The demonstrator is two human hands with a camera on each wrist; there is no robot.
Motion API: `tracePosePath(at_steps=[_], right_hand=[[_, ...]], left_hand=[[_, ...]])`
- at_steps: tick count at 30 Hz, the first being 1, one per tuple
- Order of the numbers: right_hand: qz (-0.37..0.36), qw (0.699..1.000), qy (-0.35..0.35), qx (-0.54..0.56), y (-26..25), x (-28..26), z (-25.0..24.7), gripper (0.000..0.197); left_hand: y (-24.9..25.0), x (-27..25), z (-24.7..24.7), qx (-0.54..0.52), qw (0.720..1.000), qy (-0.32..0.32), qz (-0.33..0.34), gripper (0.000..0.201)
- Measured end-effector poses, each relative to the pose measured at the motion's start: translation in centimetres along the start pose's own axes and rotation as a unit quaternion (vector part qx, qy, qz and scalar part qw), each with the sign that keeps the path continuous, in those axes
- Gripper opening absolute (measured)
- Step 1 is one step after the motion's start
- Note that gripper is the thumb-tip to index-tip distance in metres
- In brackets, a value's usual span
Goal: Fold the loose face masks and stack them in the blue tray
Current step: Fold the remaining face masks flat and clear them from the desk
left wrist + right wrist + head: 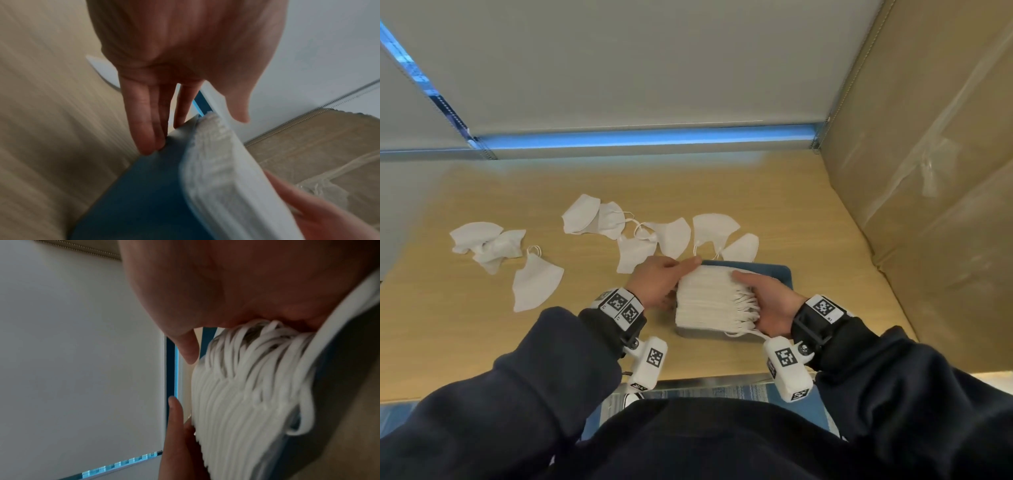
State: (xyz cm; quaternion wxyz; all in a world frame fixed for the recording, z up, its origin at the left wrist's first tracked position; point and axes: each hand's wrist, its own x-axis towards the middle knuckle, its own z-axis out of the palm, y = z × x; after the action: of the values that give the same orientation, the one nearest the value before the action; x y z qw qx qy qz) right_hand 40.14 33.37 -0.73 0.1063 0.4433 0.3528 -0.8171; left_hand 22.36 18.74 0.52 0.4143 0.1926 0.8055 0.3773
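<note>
Dark sleeves (534, 377) foremost; left hand (657, 284) presses the mask stack (705, 301) flat-fingered; right hand (774, 305) against ear loops (746, 305), its grip untellable; blue tray (780, 274) mostly buried.

About nine masks (536, 284), one stack (709, 298), one tray (780, 274)

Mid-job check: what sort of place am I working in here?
Probably an office or small workroom used as a packing spot, not a factory line: a light wooden desk set against a window with drawn roller blinds, and a large taped cardboard box standing at its right edge.
</note>
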Motion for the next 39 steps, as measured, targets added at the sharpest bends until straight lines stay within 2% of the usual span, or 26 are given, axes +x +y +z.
tracePosePath(at_steps=[2,4,6,8,10,11,13,15,19,21,24,25,26,28,30,33,34,35,36,37,38,39], right_hand=[[0.0,1.0,-0.011,0.0,0.1,0.5,1.2,0.054],[-0.003,1.0,-0.014,0.002,-0.1,0.9,2.4,0.053],[-0.007,1.0,-0.008,0.001,-0.3,1.3,3.5,0.054],[-0.012,1.0,-0.015,-0.006,-0.3,1.5,4.4,0.055],[-0.011,1.0,-0.023,-0.013,-0.5,1.4,4.7,0.057],[-0.006,1.0,-0.014,-0.019,-0.7,1.3,4.7,0.06],[-0.004,0.999,0.007,-0.032,-0.8,1.3,4.2,0.07],[-0.008,0.999,0.001,-0.04,-0.9,1.2,4.0,0.073],[-0.014,0.999,0.02,-0.043,-0.8,1.1,3.5,0.071],[-0.024,0.997,0.04,-0.068,-0.7,1.0,2.8,0.079],[-0.046,0.993,0.056,-0.092,-0.6,0.8,1.6,0.082],[-0.052,0.993,0.055,-0.091,-0.5,0.6,1.3,0.089],[-0.054,0.993,0.05,-0.09,-0.4,0.5,1.1,0.1],[-0.06,0.994,0.044,-0.085,-0.4,0.1,0.9,0.113],[-0.07,0.994,0.047,-0.076,-0.3,-0.2,0.7,0.109],[-0.071,0.992,0.059,-0.08,-0.3,-0.7,0.4,0.079],[-0.075,0.991,0.066,-0.086,-0.3,-0.9,0.2,0.069],[-0.087,0.989,0.075,-0.095,-0.4,-1.5,0.0,0.061],[-0.109,0.985,0.09,-0.102,-0.5,-2.1,-0.3,0.057],[-0.141,0.979,0.113,-0.098,-0.6,-2.6,-0.8,0.054],[-0.179,0.97,0.143,-0.084,-0.7,-3.1,-1.5,0.049],[-0.215,0.958,0.18,-0.058,-0.8,-3.5,-2.1,0.043]], left_hand=[[-0.7,0.1,-0.4,0.054,0.998,0.019,0.028,0.057],[-1.4,-0.1,-0.5,0.161,0.982,0.055,0.085,0.068],[-1.8,-1.1,-0.2,0.295,0.927,0.101,0.21,0.085],[-2.1,-1.8,0.3,0.412,0.845,0.07,0.333,0.094],[-3.0,-1.8,0.3,0.508,0.778,0.009,0.369,0.105],[-3.4,-1.5,-0.1,0.535,0.76,-0.01,0.368,0.11],[-3.6,-0.7,-1.3,0.56,0.745,-0.043,0.359,0.117],[-3.3,-0.1,-2.8,0.563,0.742,-0.065,0.359,0.12],[-2.8,0.0,-5.2,0.567,0.728,-0.047,0.383,0.115],[-2.7,-0.1,-5.8,0.556,0.74,-0.045,0.375,0.113],[-2.1,0.1,-5.7,0.556,0.759,-0.057,0.333,0.113],[-1.8,0.2,-5.6,0.558,0.765,-0.063,0.316,0.113],[-1.4,0.3,-5.5,0.562,0.767,-0.065,0.304,0.112],[-0.7,0.3,-5.2,0.588,0.75,-0.058,0.297,0.111],[-0.6,0.1,-5.0,0.609,0.734,-0.044,0.299,0.109],[-1.4,0.0,-5.0,0.592,0.743,-0.03,0.31,0.112],[-1.7,0.0,-5.2,0.574,0.756,-0.037,0.313,0.117],[-1.9,-0.1,-5.3,0.538,0.783,-0.051,0.307,0.123],[-2.0,-0.1,-5.5,0.474,0.831,-0.067,0.284,0.127],[-2.0,-0.3,-5.5,0.375,0.892,-0.078,0.24,0.129],[-1.9,-0.5,-5.4,0.246,0.95,-0.082,0.176,0.125],[-1.8,-0.6,-5.2,0.109,0.986,-0.079,0.098,0.113]])
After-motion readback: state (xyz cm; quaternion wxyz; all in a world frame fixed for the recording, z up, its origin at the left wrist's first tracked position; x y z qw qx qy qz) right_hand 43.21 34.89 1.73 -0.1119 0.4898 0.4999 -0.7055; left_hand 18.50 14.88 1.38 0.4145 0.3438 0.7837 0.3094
